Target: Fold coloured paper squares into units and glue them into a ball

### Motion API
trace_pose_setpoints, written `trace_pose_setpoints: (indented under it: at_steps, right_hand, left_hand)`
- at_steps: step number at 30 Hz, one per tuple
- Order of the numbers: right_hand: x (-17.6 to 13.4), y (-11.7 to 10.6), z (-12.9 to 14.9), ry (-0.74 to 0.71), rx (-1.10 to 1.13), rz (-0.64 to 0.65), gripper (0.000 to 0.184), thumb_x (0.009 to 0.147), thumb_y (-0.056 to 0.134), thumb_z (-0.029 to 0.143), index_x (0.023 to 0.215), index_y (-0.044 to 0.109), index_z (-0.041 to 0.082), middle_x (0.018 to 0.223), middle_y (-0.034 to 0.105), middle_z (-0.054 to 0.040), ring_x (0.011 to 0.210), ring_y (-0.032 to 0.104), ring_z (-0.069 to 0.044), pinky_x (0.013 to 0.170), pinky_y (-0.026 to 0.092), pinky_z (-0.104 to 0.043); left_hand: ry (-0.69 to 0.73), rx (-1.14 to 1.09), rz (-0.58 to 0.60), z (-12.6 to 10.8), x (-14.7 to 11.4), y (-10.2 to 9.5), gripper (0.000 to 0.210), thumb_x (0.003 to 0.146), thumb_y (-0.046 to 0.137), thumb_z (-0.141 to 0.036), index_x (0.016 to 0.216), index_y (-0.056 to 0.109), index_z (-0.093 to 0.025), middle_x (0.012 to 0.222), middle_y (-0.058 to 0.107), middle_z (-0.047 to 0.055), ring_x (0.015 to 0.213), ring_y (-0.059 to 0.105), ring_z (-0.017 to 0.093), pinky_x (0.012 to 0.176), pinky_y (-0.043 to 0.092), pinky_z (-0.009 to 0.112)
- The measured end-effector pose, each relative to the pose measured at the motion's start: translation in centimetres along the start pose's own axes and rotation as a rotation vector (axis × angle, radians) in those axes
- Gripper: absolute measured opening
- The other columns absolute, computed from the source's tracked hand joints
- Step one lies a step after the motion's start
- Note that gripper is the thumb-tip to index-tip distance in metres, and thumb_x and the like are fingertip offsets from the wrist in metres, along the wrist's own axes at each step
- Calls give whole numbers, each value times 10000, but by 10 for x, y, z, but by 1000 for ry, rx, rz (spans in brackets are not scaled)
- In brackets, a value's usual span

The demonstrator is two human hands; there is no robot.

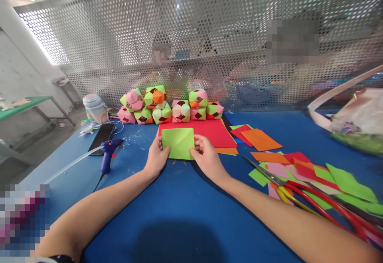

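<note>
A light green sheet of paper (178, 143) is held up between my two hands, just above the blue table (179, 199). My left hand (156, 155) pinches its left edge, thumb in front and fingers partly behind. On the opposite edge, my right hand (208, 157) grips the paper in the same way. A second layer seems to show at the top left corner, but I cannot tell how many sheets there are. Red paper sheets (206, 131) lie flat behind it, with an orange edge peeking out underneath.
Folded paper balls (161, 113) are stacked along a perforated metal screen (125, 47). To the left are a blue glue gun (108, 155), a phone (101, 137) and a light blue cup (95, 107). Red-handled scissors (323, 203) lie among paper scraps (299, 167); a bag (362, 115) stands beyond.
</note>
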State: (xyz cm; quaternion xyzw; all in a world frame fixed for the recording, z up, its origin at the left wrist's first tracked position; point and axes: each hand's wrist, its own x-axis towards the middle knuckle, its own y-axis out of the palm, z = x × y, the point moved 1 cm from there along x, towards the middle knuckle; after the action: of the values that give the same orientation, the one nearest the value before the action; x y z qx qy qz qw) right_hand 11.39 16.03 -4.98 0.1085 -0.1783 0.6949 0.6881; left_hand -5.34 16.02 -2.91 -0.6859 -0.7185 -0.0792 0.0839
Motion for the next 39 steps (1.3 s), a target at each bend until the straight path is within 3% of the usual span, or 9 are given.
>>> trace_pose_setpoints:
  at_steps: [5,10,15,21,23,27,29,39]
  right_hand:
    - [8,-9,-9,-15,-129,-21,307,796,555,332,1062,495,191,855,596,-57,738,589,-188,706,483,-343]
    - [11,-14,-3,12,-244,-54,236,775,581,394,871,530,184,725,585,-27,663,548,-174,628,429,-300]
    - [11,-16,4,6,-325,-74,350,778,563,476,600,423,208,512,397,52,500,368,-111,499,300,-255]
    - [10,-18,4,-10,-364,-76,457,832,466,496,511,305,213,471,240,65,474,246,-95,477,221,-264]
    - [9,-19,4,-8,-360,-76,464,834,454,507,504,317,212,467,260,60,475,267,-98,478,239,-262]
    - [11,-21,2,4,-331,-117,376,779,522,539,628,482,197,577,488,15,544,429,-128,526,350,-259]
    - [12,-22,0,11,-319,-141,365,760,543,542,664,502,192,609,529,-4,562,464,-139,535,373,-264]
    - [11,-23,-1,0,-313,-141,374,796,506,485,567,471,192,506,364,46,500,320,-109,495,273,-257]
  left_hand:
    - [-14,49,0,4,5,-3,368,706,559,-78,1060,503,-161,889,659,42,769,638,133,703,510,268]
    - [-4,122,-14,11,7,-6,489,657,549,-13,1113,474,-172,783,593,-21,696,586,96,632,457,214]
    - [10,154,-2,13,9,-8,469,669,583,-60,1111,467,-166,747,546,-36,669,550,87,620,434,214]
    - [7,139,-11,11,9,-10,424,694,609,-141,1091,459,-157,718,518,-46,594,505,70,569,396,205]
    - [6,124,-8,11,9,-10,429,692,609,-145,1091,453,-157,713,518,-49,584,501,68,559,388,203]
    - [11,101,-10,9,9,-9,431,681,619,-143,1080,457,-151,710,521,-51,581,494,65,552,374,199]
    - [14,92,-13,8,8,-8,426,678,623,-144,1072,463,-148,703,519,-54,575,489,63,551,371,197]
    - [19,67,-38,12,8,-11,380,712,610,-185,1062,464,-163,723,548,-39,604,537,79,583,414,208]
